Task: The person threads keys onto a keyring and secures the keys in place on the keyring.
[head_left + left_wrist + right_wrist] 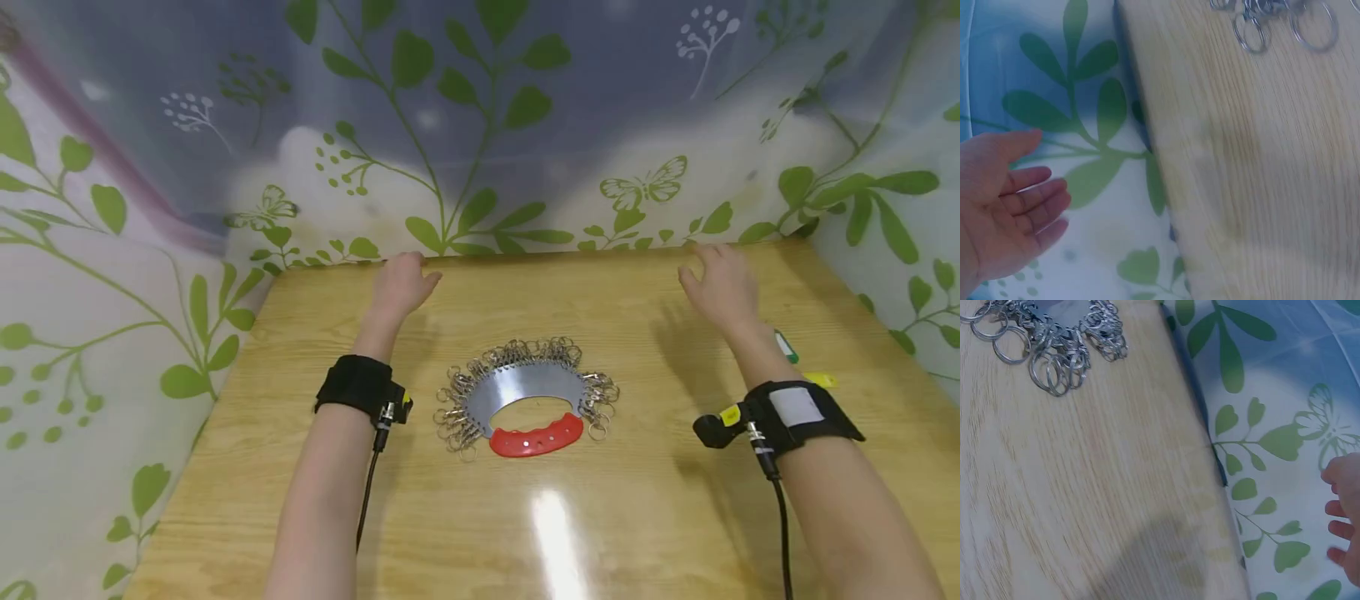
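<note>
The metal plate (525,382), with its red handle (536,437) and its fringe of rings (491,358), lies on the tabletop (600,517) between your two hands from side to side, but closer to your body than either. From your left hand (403,285) it is to the right and back toward you; from your right hand (722,285) it is to the left and back toward you. Your left hand is the nearer, though both are well apart from it.

Its long axis runs roughly left to right. The arch bows away from you and the handle spans the near side, its right end a touch farther off than its left.

Your left hand holds nothing: thumb clear of the fingers, which bend loosely. Your right hand seems empty too, thumb and fingers apart, though its own wrist view cuts it off at the edge. Both reach the far edge by the printed curtain (480,167); you cannot tell whether either touches it. A yellow tag (822,380) sits beyond your right wrist.
</note>
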The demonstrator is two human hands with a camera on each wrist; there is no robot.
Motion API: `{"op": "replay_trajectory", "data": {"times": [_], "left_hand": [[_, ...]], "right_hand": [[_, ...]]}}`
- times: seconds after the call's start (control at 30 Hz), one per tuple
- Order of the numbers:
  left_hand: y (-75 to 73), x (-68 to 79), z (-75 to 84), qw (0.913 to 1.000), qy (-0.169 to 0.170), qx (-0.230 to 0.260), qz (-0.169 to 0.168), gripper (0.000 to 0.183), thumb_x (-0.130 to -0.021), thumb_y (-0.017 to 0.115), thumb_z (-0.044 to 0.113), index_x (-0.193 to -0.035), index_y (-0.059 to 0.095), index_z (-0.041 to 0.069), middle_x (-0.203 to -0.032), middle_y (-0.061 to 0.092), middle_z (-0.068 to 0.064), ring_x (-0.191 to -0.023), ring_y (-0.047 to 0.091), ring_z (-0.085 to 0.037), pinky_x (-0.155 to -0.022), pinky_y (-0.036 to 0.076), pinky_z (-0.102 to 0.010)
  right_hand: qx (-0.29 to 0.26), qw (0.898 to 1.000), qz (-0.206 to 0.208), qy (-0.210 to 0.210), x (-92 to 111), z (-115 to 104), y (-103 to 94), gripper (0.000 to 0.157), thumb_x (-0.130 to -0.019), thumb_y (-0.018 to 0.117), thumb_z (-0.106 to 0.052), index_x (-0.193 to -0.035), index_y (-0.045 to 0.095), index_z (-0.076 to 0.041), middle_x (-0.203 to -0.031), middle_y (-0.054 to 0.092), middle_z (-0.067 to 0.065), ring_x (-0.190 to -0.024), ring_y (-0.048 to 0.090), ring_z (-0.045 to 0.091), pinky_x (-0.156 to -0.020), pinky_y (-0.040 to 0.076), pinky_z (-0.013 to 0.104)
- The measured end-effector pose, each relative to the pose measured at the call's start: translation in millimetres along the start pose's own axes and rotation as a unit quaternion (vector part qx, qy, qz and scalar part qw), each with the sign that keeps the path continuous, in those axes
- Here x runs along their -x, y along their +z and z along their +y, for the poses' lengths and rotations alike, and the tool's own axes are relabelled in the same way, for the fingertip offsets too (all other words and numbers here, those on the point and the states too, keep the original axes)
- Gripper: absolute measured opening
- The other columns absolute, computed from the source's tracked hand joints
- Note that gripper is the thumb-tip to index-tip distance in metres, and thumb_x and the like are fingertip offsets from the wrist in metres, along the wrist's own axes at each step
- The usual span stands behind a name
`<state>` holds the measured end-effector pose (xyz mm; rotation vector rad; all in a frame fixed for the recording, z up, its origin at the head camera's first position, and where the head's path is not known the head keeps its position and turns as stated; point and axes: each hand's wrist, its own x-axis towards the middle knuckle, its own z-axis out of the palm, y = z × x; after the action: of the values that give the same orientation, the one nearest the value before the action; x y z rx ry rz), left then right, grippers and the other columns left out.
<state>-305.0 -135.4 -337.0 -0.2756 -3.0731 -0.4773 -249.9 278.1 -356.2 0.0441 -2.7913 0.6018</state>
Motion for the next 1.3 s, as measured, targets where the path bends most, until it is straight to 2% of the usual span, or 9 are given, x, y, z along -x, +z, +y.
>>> {"op": "replay_trajectory", "data": {"times": [0.1,0.2,0.27,0.47,0.63,0.83,0.97,1.13,1.3], "left_hand": [[0.2,-2.5,10.7,0.9985,0.028,0.045,0.016,0.021,-0.096,0.05,0.015,-0.099,0.061,-0.003,-0.096,0.06,-0.018,-0.081,0.057,-0.029,-0.071,0.045,-0.037],[3.2,-3.4,24.5,0.9961,0.057,0.064,0.018,0.018,-0.095,0.048,0.009,-0.086,0.061,0.0,-0.081,0.058,-0.014,-0.066,0.05,-0.022,-0.063,0.039,-0.033],[7.0,-3.5,34.5,0.9954,0.068,0.066,0.007,0.019,-0.095,0.049,0.011,-0.086,0.063,0.002,-0.08,0.059,-0.011,-0.063,0.048,-0.02,-0.062,0.039,-0.032],[24.7,-3.5,65.2,0.9943,0.095,0.025,-0.043,0.024,-0.095,0.053,0.024,-0.107,0.066,0.008,-0.101,0.065,-0.008,-0.08,0.06,-0.02,-0.071,0.047,-0.035],[46.9,-3.8,89.1,0.9863,0.134,-0.009,-0.097,0.037,-0.094,0.055,0.029,-0.122,0.059,0.005,-0.113,0.063,-0.01,-0.1,0.059,-0.022,-0.084,0.046,-0.036],[75.5,2.2,115.6,0.9659,0.167,-0.088,-0.177,0.056,-0.096,0.048,0.04,-0.142,0.037,0.012,-0.14,0.043,-0.007,-0.128,0.039,-0.026,-0.103,0.028,-0.043],[95.3,9.4,129.5,0.9519,0.178,-0.115,-0.221,0.058,-0.099,0.038,0.044,-0.149,0.021,0.018,-0.149,0.029,-0.006,-0.136,0.025,-0.026,-0.108,0.018,-0.045],[113.1,12.0,135.8,0.952,0.184,-0.113,-0.217,0.052,-0.101,0.032,0.037,-0.149,0.02,0.021,-0.149,0.029,-0.005,-0.135,0.027,-0.025,-0.107,0.022,-0.042],[123.1,14.2,138.3,0.9538,0.197,-0.134,-0.184,0.047,-0.102,0.034,0.033,-0.146,0.031,0.017,-0.142,0.04,-0.004,-0.13,0.036,-0.023,-0.103,0.03,-0.039]], "right_hand": [[-0.036,0.999,0.032,-0.014,-1,3,-9.4,0.036,-0.093,0.046,-0.011,-0.12,0.051,0.012,-0.117,0.048,0.032,-0.111,0.039,0.049,-0.091,0.031,0.058],[-0.051,0.997,0.05,-0.018,1,9,-18.7,0.031,-0.092,0.045,-0.008,-0.114,0.055,0.012,-0.108,0.052,0.031,-0.103,0.044,0.046,-0.085,0.033,0.057],[-0.047,0.997,0.064,-0.025,4,15,-23.5,0.028,-0.091,0.046,-0.006,-0.109,0.057,0.012,-0.102,0.054,0.031,-0.097,0.047,0.045,-0.082,0.034,0.056],[-0.017,0.998,0.055,-0.015,19,41,-32.8,0.025,-0.088,0.047,-0.004,-0.104,0.056,0.014,-0.093,0.055,0.032,-0.09,0.048,0.045,-0.081,0.033,0.056],[0.005,0.999,0.032,0.003,28,66,-39.8,0.027,-0.086,0.045,-0.003,-0.104,0.056,0.015,-0.094,0.054,0.032,-0.089,0.048,0.047,-0.078,0.034,0.057],[0.024,0.999,-0.032,0.036,40,95,-45.4,0.03,-0.087,0.045,-0.005,-0.106,0.051,0.017,-0.097,0.052,0.035,-0.09,0.048,0.05,-0.077,0.035,0.057],[0.058,0.993,-0.076,0.064,49,113,-39.0,0.032,-0.088,0.046,-0.008,-0.109,0.051,0.016,-0.098,0.054,0.034,-0.089,0.05,0.049,-0.074,0.039,0.055],[0.11,0.985,-0.113,0.069,50,119,-24.5,0.032,-0.089,0.049,-0.007,-0.115,0.051,0.012,-0.105,0.052,0.035,-0.094,0.049,0.05,-0.073,0.041,0.056],[0.13,0.983,-0.096,0.082,49,120,-10.8,0.034,-0.091,0.051,-0.015,-0.111,0.053,0.012,-0.107,0.051,0.036,-0.095,0.048,0.052,-0.073,0.041,0.057]]}}
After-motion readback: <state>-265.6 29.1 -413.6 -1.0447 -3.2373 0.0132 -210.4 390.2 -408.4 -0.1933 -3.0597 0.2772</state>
